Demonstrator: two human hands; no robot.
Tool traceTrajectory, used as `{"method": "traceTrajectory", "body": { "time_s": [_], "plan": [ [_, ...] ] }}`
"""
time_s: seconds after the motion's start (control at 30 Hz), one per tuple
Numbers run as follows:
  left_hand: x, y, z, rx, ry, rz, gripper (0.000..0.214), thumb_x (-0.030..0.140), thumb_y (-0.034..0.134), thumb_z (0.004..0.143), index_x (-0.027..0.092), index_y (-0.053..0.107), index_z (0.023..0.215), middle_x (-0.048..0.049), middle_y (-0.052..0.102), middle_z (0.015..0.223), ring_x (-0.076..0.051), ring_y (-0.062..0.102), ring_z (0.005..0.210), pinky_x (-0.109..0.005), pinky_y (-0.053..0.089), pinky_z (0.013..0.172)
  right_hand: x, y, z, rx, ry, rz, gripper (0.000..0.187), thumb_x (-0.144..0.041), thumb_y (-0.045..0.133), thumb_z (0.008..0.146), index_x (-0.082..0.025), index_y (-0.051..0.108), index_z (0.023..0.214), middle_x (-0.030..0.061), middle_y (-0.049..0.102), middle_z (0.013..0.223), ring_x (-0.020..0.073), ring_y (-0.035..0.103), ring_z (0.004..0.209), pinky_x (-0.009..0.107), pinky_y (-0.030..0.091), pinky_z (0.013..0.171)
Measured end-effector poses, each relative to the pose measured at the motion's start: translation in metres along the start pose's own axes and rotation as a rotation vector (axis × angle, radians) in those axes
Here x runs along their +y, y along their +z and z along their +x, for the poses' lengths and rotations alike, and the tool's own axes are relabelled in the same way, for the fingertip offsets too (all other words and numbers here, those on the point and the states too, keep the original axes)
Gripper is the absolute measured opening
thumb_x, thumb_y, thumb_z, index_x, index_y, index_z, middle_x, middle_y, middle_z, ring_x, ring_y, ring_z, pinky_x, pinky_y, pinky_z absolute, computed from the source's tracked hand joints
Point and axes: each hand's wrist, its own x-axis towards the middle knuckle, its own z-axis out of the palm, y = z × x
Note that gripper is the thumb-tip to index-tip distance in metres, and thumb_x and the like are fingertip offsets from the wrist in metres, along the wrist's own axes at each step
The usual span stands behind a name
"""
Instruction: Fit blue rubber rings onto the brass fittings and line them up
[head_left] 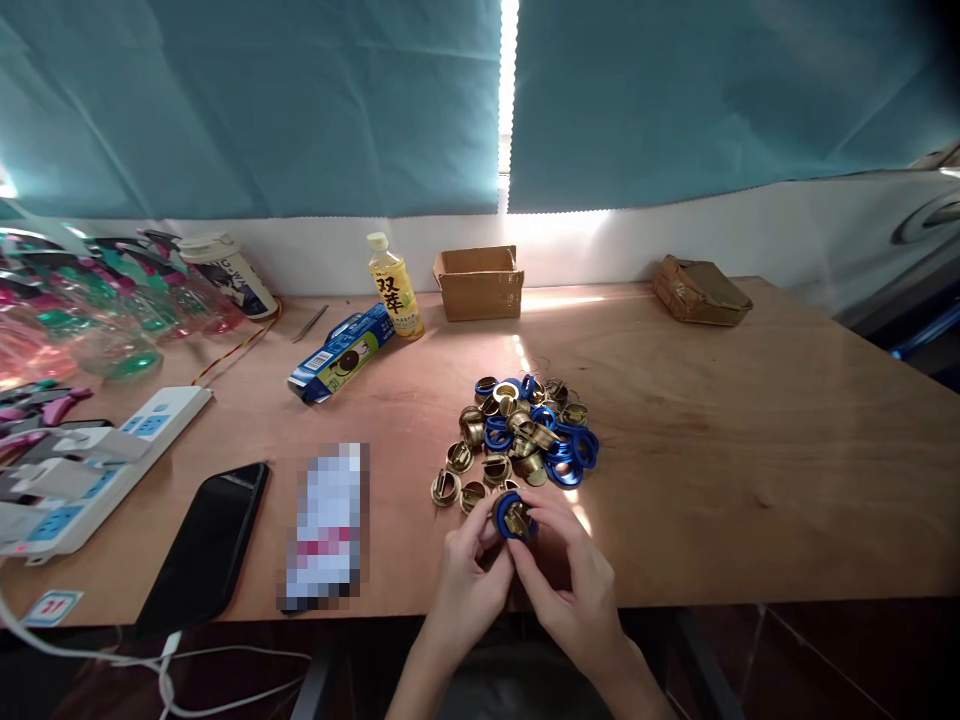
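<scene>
Both my hands meet at the table's front edge around one small brass fitting with a blue ring point(514, 516) on it. My left hand point(466, 575) pinches it from the left with fingers closed. My right hand point(570, 570) grips it from the right, thumb and fingers curled round it. Just beyond them lies a pile of brass fittings and blue rings point(525, 430), with several bare brass pieces point(457, 475) on its left side.
On the wooden table point(750, 430): a black phone point(206, 545), a white power strip point(97, 465), a blue box point(341, 355), a yellow drink bottle point(394, 285), an open cardboard box point(480, 282), a brown packet point(701, 290), pink and green tools point(90, 300) at far left.
</scene>
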Motion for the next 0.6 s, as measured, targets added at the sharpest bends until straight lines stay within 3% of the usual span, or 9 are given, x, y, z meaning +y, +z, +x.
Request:
{"method": "traceTrajectory", "body": {
  "time_s": [0.23,0.37,0.6],
  "plan": [
    [0.001,-0.009,-0.006,-0.070,0.004,-0.196,0.049,0.032,0.059,0.092,0.022,0.051,0.140,-0.0093,0.065,0.135,-0.027,0.060,0.126,-0.038,0.047,0.108,0.006,0.000,0.001,-0.045,0.097,0.022,0.045,-0.013,0.060,0.092,-0.028,0.052,0.134,0.0075,0.064,0.132,0.0246,0.055,0.131,0.047,0.050,0.108],
    [0.001,-0.011,-0.004,0.080,-0.053,0.022,0.041,0.041,0.049,0.098,0.021,0.059,0.133,-0.0084,0.062,0.138,-0.028,0.050,0.136,-0.037,0.041,0.112,0.009,0.001,0.001,-0.098,0.088,0.035,0.047,-0.012,0.058,0.094,-0.029,0.051,0.137,0.0073,0.062,0.136,0.0243,0.052,0.133,0.047,0.050,0.109],
    [0.004,-0.007,0.001,0.053,0.056,0.120,0.040,0.036,0.042,0.101,0.021,0.057,0.135,-0.0083,0.068,0.127,-0.025,0.062,0.118,-0.035,0.047,0.101,0.006,0.000,0.000,-0.104,0.222,0.147,0.043,-0.017,0.062,0.092,-0.030,0.055,0.132,0.0064,0.062,0.134,0.0232,0.061,0.123,0.043,0.053,0.104]
  ]
}}
